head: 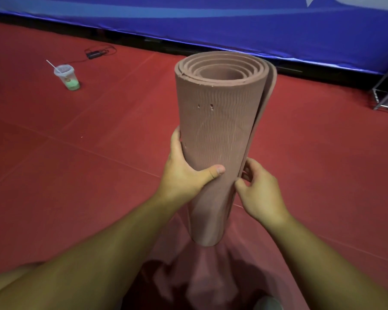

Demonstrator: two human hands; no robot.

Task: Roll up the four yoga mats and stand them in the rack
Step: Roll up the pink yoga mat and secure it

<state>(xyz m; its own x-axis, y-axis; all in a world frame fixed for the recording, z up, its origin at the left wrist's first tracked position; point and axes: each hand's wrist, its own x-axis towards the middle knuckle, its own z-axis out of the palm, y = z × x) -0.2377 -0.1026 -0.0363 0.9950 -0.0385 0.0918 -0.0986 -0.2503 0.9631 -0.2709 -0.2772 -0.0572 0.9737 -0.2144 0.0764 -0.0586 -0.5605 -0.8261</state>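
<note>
A rolled dusty-pink yoga mat (pixel 220 121) stands upright in front of me, its spiral end facing up. My left hand (pixel 186 173) wraps around its lower left side, thumb pressed across the front. My right hand (pixel 258 191) pinches the loose outer flap along the roll's right edge. The roll's bottom end rests on or just above the red floor, over a pinkish patch near my legs. No other mats are in view. A metal frame (pixel 387 90) at the far right edge may be the rack; only a corner shows.
Red sports floor (pixel 99 142) stretches all around. A plastic cup with green drink and a straw (pixel 66 77) stands at the left. A black charger with cable (pixel 94 53) lies behind it. A blue padded barrier (pixel 233 25) runs along the back.
</note>
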